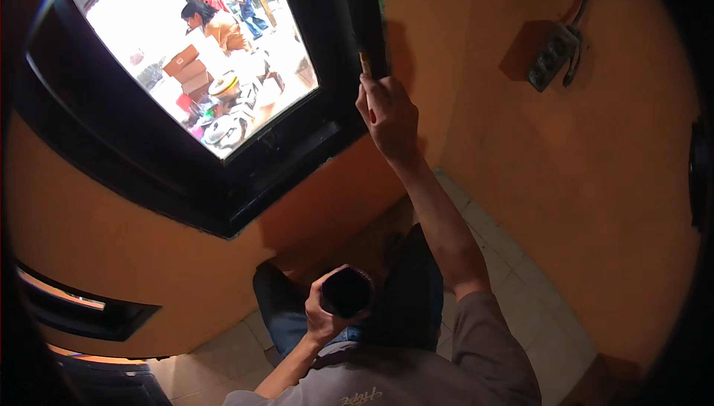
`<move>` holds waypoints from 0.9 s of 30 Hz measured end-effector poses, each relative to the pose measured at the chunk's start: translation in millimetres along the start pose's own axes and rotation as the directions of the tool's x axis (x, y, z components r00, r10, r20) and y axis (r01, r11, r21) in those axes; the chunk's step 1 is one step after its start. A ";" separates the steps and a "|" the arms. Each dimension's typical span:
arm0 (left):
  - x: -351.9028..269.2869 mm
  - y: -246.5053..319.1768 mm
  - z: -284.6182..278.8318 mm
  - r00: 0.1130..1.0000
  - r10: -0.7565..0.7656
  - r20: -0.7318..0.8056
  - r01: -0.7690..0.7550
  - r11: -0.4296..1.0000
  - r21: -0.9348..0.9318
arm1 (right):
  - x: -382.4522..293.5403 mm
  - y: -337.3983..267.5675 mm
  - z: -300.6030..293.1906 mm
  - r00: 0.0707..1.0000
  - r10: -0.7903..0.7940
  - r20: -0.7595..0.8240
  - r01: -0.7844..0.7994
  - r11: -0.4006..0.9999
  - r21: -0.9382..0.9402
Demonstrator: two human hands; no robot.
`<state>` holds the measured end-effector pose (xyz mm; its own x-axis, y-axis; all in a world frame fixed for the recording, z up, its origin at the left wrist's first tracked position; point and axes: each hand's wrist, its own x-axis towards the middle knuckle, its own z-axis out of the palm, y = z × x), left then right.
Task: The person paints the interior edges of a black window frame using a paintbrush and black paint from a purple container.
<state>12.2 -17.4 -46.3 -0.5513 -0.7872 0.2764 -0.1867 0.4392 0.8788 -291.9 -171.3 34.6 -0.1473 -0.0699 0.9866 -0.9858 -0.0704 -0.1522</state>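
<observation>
My right hand (393,119) grips a slim paintbrush (365,63), its tip against the right upright of the black window frame (348,43). Bristles are hard to make out against the dark surface. Low in front of my body, my left hand (323,315) is wrapped around a cup-like container (347,293). Its inside looks black, and I cannot tell how full it is. Daylight glares through the window opening (262,121) left of the brush.
An orange wall (535,183) on the right carries a hanging multi-socket power strip (552,56) with a cable. Beyond the window are three people (226,29), stacked cardboard boxes (189,71) and assorted household items. Floor tiles (505,264) lie below, beside my legs.
</observation>
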 end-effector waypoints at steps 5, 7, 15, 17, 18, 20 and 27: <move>-5.0 -13.1 -9.0 1.000 0.026 -0.010 -0.027 0.993 -0.113 | 10.1 -15.9 -19.9 0.987 0.034 0.159 -0.031 0.999 -0.018; -6.0 -13.9 -13.0 1.000 0.021 0.008 -0.020 0.997 -0.068 | 27.7 -17.3 -18.8 0.999 -0.052 -0.004 0.052 0.997 0.048; -8.6 -20.7 -23.3 0.999 0.040 0.010 -0.038 0.984 -0.173 | 3.8 -5.3 -9.4 0.976 -0.100 0.195 0.127 0.983 -0.129; -7.7 -20.3 -26.9 0.999 0.045 0.016 -0.042 0.983 -0.176 | -2.9 -6.9 -15.6 0.959 -0.077 0.274 0.124 0.980 -0.158; -6.8 -24.3 -27.9 0.998 0.041 0.038 -0.033 0.979 -0.202 | 1.3 -9.1 -18.3 0.955 -0.087 0.282 0.135 0.978 -0.157; -6.9 -27.5 -30.6 0.998 0.061 0.028 -0.053 0.974 -0.220 | 12.9 -12.2 -24.7 0.968 -0.131 0.212 0.152 0.985 -0.084; -7.2 -35.5 -33.5 0.991 0.133 0.023 -0.123 0.960 -0.250 | 34.4 -1.5 -16.4 0.943 -0.205 0.263 0.251 0.956 -0.155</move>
<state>50.1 -41.8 -66.4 -0.5896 -0.7118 0.3818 0.0922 0.4103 0.9073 -296.8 -157.3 69.7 0.0838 -0.3129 0.9461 -0.9914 0.0699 0.1110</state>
